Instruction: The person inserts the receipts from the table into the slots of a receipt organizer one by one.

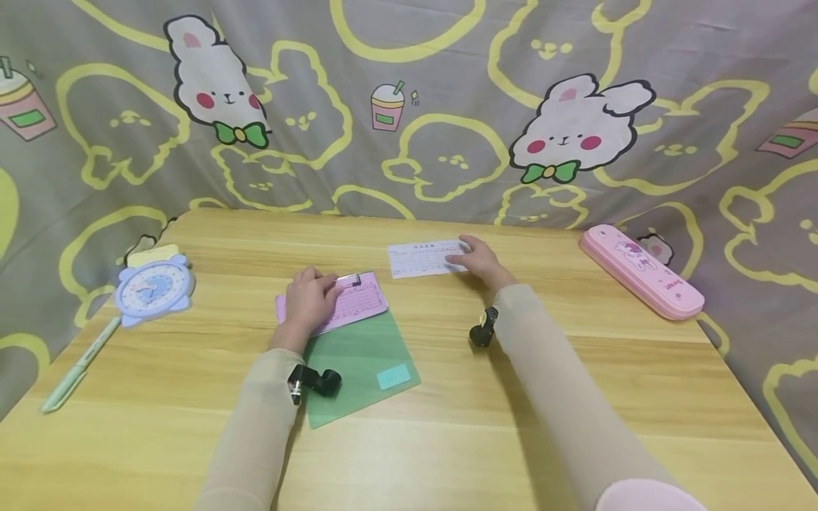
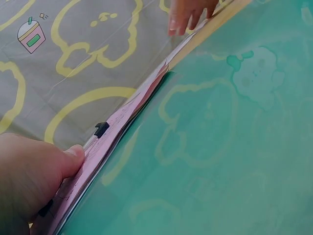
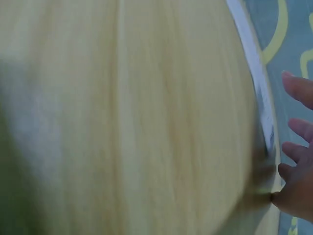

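A green clipboard (image 1: 358,362) lies on the table with pink printed sheets (image 1: 358,304) across its top end. My left hand (image 1: 309,298) is at that end, its thumb on the metal clip (image 1: 348,281) and its other fingers bent over the far edge. In the left wrist view the thumb (image 2: 73,159) presses beside a black clip end (image 2: 101,129). Farther back lies a white printed sheet (image 1: 415,260). My right hand (image 1: 481,259) hovers over or touches its right end, fingers spread and apart; contact cannot be told.
A blue clock-shaped object (image 1: 153,289) lies at the left, with a yellow item (image 1: 152,256) behind it and a pale green pen (image 1: 83,363) in front. At the right lies a pink pencil case (image 1: 642,270). A patterned curtain (image 1: 447,85) closes off the table's back.
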`<state>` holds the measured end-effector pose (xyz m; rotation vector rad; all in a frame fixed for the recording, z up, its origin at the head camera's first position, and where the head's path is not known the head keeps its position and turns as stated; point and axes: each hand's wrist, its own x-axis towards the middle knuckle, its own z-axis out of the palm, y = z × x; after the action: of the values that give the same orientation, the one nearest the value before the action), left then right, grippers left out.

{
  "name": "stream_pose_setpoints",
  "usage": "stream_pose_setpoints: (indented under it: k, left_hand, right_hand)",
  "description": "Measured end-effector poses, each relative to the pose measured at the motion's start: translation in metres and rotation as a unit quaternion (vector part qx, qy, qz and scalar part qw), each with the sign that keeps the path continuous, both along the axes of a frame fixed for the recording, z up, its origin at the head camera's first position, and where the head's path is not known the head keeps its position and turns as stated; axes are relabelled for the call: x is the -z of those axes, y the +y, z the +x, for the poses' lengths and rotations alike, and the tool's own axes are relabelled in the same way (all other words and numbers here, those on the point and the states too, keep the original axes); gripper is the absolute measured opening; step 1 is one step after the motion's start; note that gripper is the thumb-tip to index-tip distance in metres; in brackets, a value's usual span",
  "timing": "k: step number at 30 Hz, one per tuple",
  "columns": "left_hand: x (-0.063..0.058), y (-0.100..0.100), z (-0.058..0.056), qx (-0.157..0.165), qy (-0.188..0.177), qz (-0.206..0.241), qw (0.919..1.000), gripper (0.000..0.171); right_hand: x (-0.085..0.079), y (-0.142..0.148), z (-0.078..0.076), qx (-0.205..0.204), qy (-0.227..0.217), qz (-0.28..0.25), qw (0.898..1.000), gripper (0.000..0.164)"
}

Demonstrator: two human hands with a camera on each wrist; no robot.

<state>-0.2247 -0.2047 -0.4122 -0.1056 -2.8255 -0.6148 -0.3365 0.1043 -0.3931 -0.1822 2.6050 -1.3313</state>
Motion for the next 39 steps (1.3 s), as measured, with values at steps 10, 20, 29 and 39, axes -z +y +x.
stream_pose_setpoints:
  k: [10,20,29,39]
  left_hand:
    - [0.000,0.000,0.001,-0.003,-0.001,0.011,0.9999,0.036]
    - [-0.002,0.002,0.001,-0.006,0.008,0.042,0.9991,0.036]
    - [0.000,-0.001,0.002,-0.009,0.011,0.053,0.9985,0.035]
    - [0.001,0.000,0.002,-0.017,-0.008,0.064,0.9978,0.037]
  right_hand:
    - [0.004,0.005,0.001,-0.037,0.005,0.193,0.980,0.078]
    - [0.010,0.009,0.006,-0.043,0.019,0.210,0.977,0.076]
    - [0.011,0.007,0.010,-0.031,0.049,0.199,0.978,0.073]
    - [0.009,0.010,0.013,-0.072,0.039,0.230,0.970,0.078]
